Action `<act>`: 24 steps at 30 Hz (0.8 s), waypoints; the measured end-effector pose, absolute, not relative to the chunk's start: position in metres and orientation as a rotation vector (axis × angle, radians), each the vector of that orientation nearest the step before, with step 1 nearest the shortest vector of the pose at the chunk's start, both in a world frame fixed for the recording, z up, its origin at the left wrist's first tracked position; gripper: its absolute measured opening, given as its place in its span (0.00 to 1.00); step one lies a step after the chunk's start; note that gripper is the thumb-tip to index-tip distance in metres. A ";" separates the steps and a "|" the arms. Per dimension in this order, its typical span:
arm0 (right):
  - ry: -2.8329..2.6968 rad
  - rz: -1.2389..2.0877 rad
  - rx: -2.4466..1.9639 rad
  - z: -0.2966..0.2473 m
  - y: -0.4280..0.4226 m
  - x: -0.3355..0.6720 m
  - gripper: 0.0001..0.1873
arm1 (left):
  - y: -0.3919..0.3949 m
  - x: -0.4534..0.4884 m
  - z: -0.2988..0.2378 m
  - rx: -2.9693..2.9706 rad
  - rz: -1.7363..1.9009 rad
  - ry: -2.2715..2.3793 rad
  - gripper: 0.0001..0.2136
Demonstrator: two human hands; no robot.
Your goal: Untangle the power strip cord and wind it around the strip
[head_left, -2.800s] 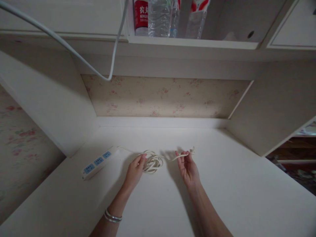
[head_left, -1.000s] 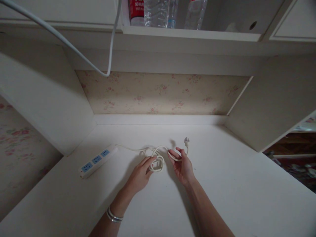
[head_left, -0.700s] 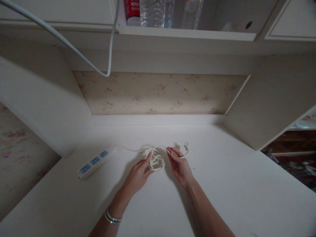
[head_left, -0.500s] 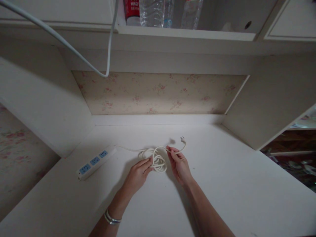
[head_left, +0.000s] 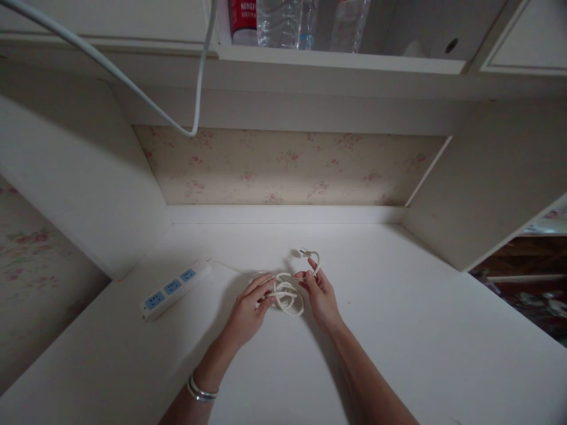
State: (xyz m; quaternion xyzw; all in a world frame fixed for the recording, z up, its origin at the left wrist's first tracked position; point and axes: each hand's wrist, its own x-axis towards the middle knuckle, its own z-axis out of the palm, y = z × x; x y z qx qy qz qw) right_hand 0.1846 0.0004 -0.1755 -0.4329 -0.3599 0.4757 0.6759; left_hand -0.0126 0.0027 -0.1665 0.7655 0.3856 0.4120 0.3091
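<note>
A white power cord (head_left: pixel 290 298) is gathered in loose coils at the middle of the white desk. My left hand (head_left: pixel 248 308) is closed on the left side of the coils, thumb in front and fingers behind. The free end of the cord runs through the pinched fingers of my right hand (head_left: pixel 319 295), just right of the coils. Beyond those fingers the cord bends up and back to the left, ending in a plug (head_left: pixel 305 252) with metal prongs. On the left lies a white power strip (head_left: pixel 173 289) with blue socket faces, joined to the cord.
The white desk (head_left: pixel 398 330) has side panels and a papered back wall (head_left: pixel 283 165). Above is a shelf (head_left: pixel 345 59) with clear plastic bottles (head_left: pixel 279 23) and a red-labelled one (head_left: pixel 244 20). A thick white cable (head_left: pixel 133 88) hangs at upper left.
The plug end has swung left and now curls back over my right hand's fingers. The coils have shifted slightly and hang a little looser. Both hands keep their hold.
</note>
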 end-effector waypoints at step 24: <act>-0.975 1.218 -0.908 -0.169 -0.008 0.183 0.31 | 0.004 -0.017 -0.156 1.720 0.967 0.936 0.12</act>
